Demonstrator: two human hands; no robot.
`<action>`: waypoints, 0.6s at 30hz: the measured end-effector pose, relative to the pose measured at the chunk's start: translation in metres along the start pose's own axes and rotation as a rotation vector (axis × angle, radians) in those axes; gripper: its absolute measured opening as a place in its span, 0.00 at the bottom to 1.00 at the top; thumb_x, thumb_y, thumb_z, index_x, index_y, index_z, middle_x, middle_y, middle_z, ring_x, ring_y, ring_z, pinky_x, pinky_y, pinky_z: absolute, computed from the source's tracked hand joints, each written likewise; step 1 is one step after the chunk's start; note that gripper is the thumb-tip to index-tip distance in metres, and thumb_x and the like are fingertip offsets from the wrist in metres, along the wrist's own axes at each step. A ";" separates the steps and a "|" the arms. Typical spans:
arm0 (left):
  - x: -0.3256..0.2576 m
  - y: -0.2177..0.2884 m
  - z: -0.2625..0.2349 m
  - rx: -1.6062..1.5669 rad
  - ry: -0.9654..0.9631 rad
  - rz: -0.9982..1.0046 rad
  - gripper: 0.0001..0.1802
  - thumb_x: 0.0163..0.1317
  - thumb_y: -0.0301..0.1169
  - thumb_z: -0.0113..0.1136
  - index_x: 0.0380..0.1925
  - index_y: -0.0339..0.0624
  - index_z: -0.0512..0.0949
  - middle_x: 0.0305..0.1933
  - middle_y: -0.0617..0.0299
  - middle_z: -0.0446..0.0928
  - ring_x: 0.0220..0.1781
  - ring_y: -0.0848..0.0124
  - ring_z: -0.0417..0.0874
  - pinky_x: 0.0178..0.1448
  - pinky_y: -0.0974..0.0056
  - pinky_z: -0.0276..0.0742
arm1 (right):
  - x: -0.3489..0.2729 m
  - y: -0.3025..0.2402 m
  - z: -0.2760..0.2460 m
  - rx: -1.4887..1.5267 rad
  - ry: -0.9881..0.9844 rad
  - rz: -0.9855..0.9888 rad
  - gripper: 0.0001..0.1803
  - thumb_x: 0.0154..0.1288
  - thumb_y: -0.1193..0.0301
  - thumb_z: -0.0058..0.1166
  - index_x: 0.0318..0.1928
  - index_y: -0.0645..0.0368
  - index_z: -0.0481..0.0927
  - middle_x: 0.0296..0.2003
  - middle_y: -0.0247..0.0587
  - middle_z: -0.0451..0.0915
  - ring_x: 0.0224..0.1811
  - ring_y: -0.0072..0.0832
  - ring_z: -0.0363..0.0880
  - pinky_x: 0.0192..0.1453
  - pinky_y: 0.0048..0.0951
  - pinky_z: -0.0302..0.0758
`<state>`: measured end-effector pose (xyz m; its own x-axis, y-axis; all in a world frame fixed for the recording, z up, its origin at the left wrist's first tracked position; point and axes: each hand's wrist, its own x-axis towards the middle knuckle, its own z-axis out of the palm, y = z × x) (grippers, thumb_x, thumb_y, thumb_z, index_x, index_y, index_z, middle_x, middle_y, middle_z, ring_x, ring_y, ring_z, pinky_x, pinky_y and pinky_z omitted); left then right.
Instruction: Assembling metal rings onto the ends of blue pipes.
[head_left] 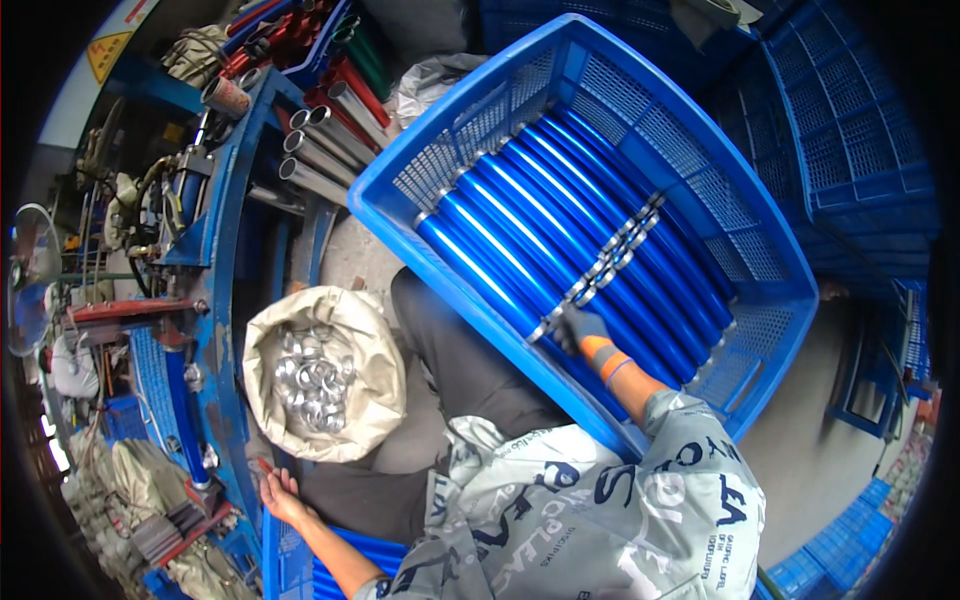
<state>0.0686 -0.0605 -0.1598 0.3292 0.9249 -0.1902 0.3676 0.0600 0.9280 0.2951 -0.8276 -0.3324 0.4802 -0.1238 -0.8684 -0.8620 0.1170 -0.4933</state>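
Observation:
My right hand (583,327), in a dark grey glove with an orange cuff, reaches into a large blue plastic crate (455,290). It is at the metal-ringed ends of shiny blue tubes (520,205); blur hides whether its fingers grip one. The tubes lie side by side in two rows, their ringed ends meeting mid-crate. My bare left hand (284,497) is low at the left, palm up with fingers loosely apart, beside a blue machine frame. Just above it stands a cream cloth sack (375,400) full of loose silver metal rings (315,375).
A blue-framed machine (225,230) with hoses and a red bar (130,310) lines the left side. Bare silver tubes (325,150) and red tubes (355,85) lie beyond it. Below my left arm, another blue crate (285,560) holds blue tubes. Blue crates (850,120) stack at the right.

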 end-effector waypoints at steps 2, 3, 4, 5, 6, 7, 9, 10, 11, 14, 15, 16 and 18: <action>-0.012 0.000 -0.016 0.023 0.025 -0.013 0.27 0.87 0.38 0.69 0.79 0.42 0.78 0.65 0.55 0.92 0.58 0.66 0.96 0.53 0.66 0.90 | -0.018 0.011 0.046 -0.343 -0.113 0.157 0.33 0.82 0.37 0.61 0.43 0.57 0.94 0.30 0.39 0.91 0.24 0.31 0.86 0.32 0.37 0.80; -0.015 -0.005 0.005 0.012 -0.013 -0.037 0.28 0.87 0.38 0.69 0.79 0.42 0.78 0.66 0.55 0.92 0.58 0.66 0.96 0.54 0.66 0.90 | 0.002 0.036 0.035 -0.553 -0.023 -0.191 0.28 0.81 0.42 0.66 0.43 0.56 0.95 0.32 0.40 0.92 0.24 0.30 0.86 0.35 0.35 0.81; -0.018 -0.007 0.015 0.002 -0.033 -0.052 0.28 0.87 0.38 0.69 0.79 0.42 0.77 0.66 0.55 0.92 0.58 0.65 0.96 0.55 0.66 0.90 | 0.019 0.051 0.033 -0.551 -0.004 -0.193 0.28 0.81 0.42 0.66 0.43 0.56 0.95 0.32 0.40 0.92 0.24 0.30 0.86 0.35 0.35 0.81; -0.020 -0.008 0.022 -0.005 -0.048 -0.058 0.28 0.87 0.38 0.69 0.79 0.42 0.77 0.66 0.55 0.92 0.58 0.65 0.96 0.55 0.66 0.90 | 0.031 0.062 0.035 -0.363 0.021 -0.154 0.27 0.82 0.44 0.66 0.41 0.55 0.96 0.33 0.40 0.93 0.27 0.30 0.88 0.38 0.36 0.82; -0.023 -0.006 0.017 -0.015 -0.040 -0.040 0.29 0.86 0.38 0.70 0.80 0.41 0.77 0.66 0.53 0.92 0.58 0.64 0.96 0.55 0.65 0.90 | 0.037 0.069 0.041 -0.180 0.029 -0.113 0.25 0.82 0.46 0.65 0.40 0.54 0.96 0.34 0.40 0.94 0.30 0.31 0.90 0.40 0.37 0.83; -0.030 -0.003 0.003 -0.021 -0.007 -0.019 0.29 0.86 0.38 0.70 0.80 0.40 0.77 0.66 0.52 0.92 0.58 0.64 0.97 0.55 0.65 0.90 | 0.034 0.072 0.049 -0.122 0.001 -0.131 0.24 0.84 0.49 0.64 0.36 0.54 0.96 0.34 0.43 0.94 0.37 0.34 0.93 0.42 0.44 0.84; -0.037 -0.001 -0.015 -0.027 0.026 0.003 0.30 0.86 0.38 0.70 0.80 0.38 0.76 0.66 0.50 0.92 0.58 0.62 0.96 0.56 0.64 0.91 | 0.030 0.070 0.058 -0.313 -0.006 -0.276 0.23 0.85 0.50 0.62 0.39 0.55 0.95 0.35 0.46 0.94 0.40 0.38 0.94 0.44 0.47 0.85; -0.044 0.004 -0.023 -0.030 0.031 0.019 0.31 0.85 0.38 0.71 0.80 0.37 0.76 0.66 0.47 0.91 0.58 0.61 0.96 0.56 0.62 0.91 | 0.030 0.074 0.052 -0.487 0.010 -0.425 0.23 0.85 0.51 0.61 0.42 0.55 0.94 0.36 0.49 0.94 0.43 0.43 0.95 0.46 0.51 0.86; -0.049 -0.004 -0.004 -0.035 -0.023 0.012 0.32 0.85 0.38 0.70 0.80 0.36 0.75 0.66 0.45 0.91 0.59 0.59 0.96 0.57 0.60 0.92 | 0.043 0.075 0.019 -0.825 0.056 -0.606 0.21 0.85 0.50 0.60 0.46 0.54 0.92 0.37 0.53 0.94 0.45 0.47 0.96 0.47 0.54 0.87; -0.058 0.001 -0.001 -0.091 0.035 0.006 0.36 0.88 0.46 0.67 0.82 0.32 0.72 0.71 0.39 0.89 0.64 0.53 0.95 0.63 0.55 0.92 | 0.017 0.020 0.032 -1.413 0.076 -0.797 0.15 0.83 0.52 0.57 0.54 0.46 0.86 0.41 0.58 0.94 0.42 0.59 0.95 0.44 0.66 0.87; -0.072 0.014 0.018 -0.174 -0.060 -0.023 0.43 0.88 0.54 0.63 0.85 0.31 0.68 0.77 0.37 0.84 0.72 0.50 0.91 0.71 0.51 0.88 | 0.016 -0.011 0.009 -1.440 0.059 -0.828 0.15 0.83 0.52 0.57 0.54 0.46 0.86 0.41 0.58 0.94 0.42 0.59 0.95 0.44 0.66 0.87; -0.087 0.030 0.038 -0.272 -0.160 -0.048 0.49 0.88 0.62 0.60 0.88 0.30 0.65 0.82 0.35 0.79 0.79 0.48 0.87 0.79 0.47 0.84 | 0.018 -0.050 -0.018 -1.101 0.195 -0.796 0.16 0.87 0.53 0.55 0.56 0.48 0.87 0.41 0.56 0.94 0.44 0.55 0.96 0.48 0.61 0.89; -0.100 0.062 0.021 -0.607 -0.278 -0.172 0.63 0.84 0.77 0.49 0.93 0.29 0.54 0.93 0.32 0.63 0.95 0.45 0.66 0.95 0.40 0.61 | -0.050 -0.116 0.052 -0.310 0.066 -0.932 0.29 0.97 0.50 0.44 0.72 0.59 0.87 0.57 0.53 0.95 0.65 0.49 0.93 0.72 0.52 0.87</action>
<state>0.0767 -0.1569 -0.0902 0.5507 0.7575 -0.3506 -0.0912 0.4721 0.8768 0.3790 -0.7836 -0.2342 0.9874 -0.0913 -0.1293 -0.1519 -0.3179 -0.9359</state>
